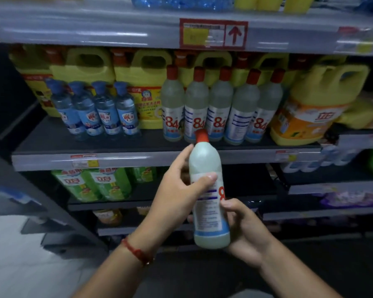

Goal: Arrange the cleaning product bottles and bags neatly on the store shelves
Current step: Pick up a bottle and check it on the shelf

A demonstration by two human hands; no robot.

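Both hands hold one white 84 disinfectant bottle (pixel 209 190) with a red cap, upright in front of the middle shelf (pixel 58 143). My left hand (pixel 177 190) grips its upper body, thumb across the label. My right hand (pixel 243 229) wraps the lower part from the right. On the shelf behind stands a row of several matching 84 bottles (pixel 220 106). To their left stand several clear blue-capped bottles (pixel 95 108).
Yellow detergent jugs (pixel 88 67) fill the back of the middle shelf, and a large yellow-orange jug (pixel 312 104) stands at its right end. Green bags (pixel 93 183) sit on the shelf below. The upper shelf edge (pixel 95 29) carries a red arrow tag (pixel 213 34). Purple packs (pixel 353 198) lie lower right.
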